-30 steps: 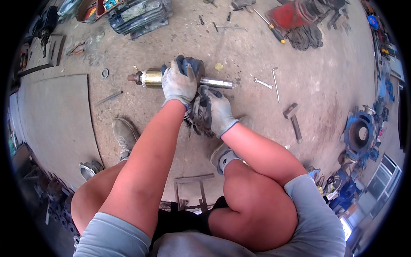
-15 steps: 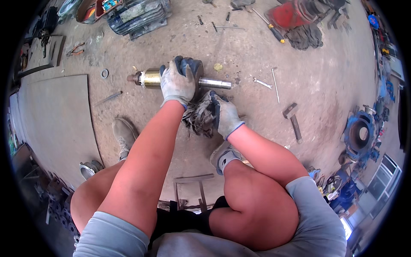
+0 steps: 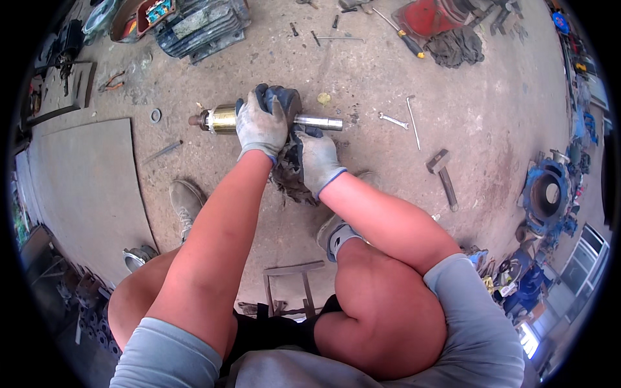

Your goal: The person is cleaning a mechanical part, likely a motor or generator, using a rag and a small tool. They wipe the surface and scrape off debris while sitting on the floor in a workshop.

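A motor rotor (image 3: 224,120) with a brass-coloured body, a dark round disc and a bright steel shaft end lies crosswise on the concrete floor. My left hand (image 3: 262,127), in a grey glove with dark fingertips, is wrapped over its middle beside the disc. A crumpled dark rag (image 3: 294,182) is bunched in my gloved right hand (image 3: 319,159), just below the disc and the root of the bright shaft. Those fingers are curled, and their tips are partly hidden against the rag. Whether the rag presses on the shaft I cannot tell.
Right of the rotor lie a wrench (image 3: 393,121), a thin metal rod (image 3: 413,124) and a hammer (image 3: 444,180). A finned motor housing (image 3: 202,29) and a red machine part (image 3: 430,21) stand farther off. At left are a flat sheet (image 3: 87,181), pliers (image 3: 113,82) and a metal ring (image 3: 155,116).
My right hand has moved left and slightly up with the rag, closer to the disc. The left hand keeps its hold on the rotor. The whole view has shifted slightly.
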Action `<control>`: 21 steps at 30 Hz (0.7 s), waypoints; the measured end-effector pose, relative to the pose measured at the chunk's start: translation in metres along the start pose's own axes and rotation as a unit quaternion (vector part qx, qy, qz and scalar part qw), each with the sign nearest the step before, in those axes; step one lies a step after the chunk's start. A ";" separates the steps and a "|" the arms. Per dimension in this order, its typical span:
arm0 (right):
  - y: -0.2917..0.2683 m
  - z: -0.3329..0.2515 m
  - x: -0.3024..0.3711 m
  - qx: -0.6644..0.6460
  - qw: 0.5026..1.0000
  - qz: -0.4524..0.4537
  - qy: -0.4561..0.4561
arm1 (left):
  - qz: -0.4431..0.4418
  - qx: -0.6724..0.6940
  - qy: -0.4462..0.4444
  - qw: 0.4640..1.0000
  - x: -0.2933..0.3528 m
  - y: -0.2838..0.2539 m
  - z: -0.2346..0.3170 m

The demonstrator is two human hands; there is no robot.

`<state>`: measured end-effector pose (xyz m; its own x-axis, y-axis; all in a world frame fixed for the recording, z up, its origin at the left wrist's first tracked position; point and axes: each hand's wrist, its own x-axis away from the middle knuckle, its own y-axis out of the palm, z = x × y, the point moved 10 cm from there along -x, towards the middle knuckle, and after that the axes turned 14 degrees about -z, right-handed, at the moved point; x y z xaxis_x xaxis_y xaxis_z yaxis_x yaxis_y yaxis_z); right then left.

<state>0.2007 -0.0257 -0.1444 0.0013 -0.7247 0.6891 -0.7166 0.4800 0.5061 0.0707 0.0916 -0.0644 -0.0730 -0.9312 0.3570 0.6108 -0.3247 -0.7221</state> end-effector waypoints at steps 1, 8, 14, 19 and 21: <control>0.001 -0.001 0.000 0.001 1.000 -0.010 -0.004 | 0.000 0.003 -0.002 1.000 -0.001 0.001 -0.002; 0.022 -0.070 0.038 0.514 0.822 -0.035 -0.243 | 0.027 -0.011 0.029 0.999 0.000 -0.002 -0.004; -0.028 -0.053 0.023 0.441 0.896 -0.041 -0.021 | 0.005 -0.012 0.014 1.000 0.001 -0.002 -0.001; 0.001 -0.062 0.005 0.548 0.836 0.005 0.034 | 0.001 -0.005 0.001 1.000 0.000 -0.005 -0.003; -0.007 -0.051 -0.010 0.573 0.819 -0.024 -0.013 | 0.012 -0.012 0.019 1.000 0.000 0.001 0.002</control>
<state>0.2413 0.0033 -0.1287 0.0442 -0.7468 0.6636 -0.9000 -0.3181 -0.2980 0.0728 0.0912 -0.0637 -0.0899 -0.9441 0.3171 0.5939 -0.3064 -0.7439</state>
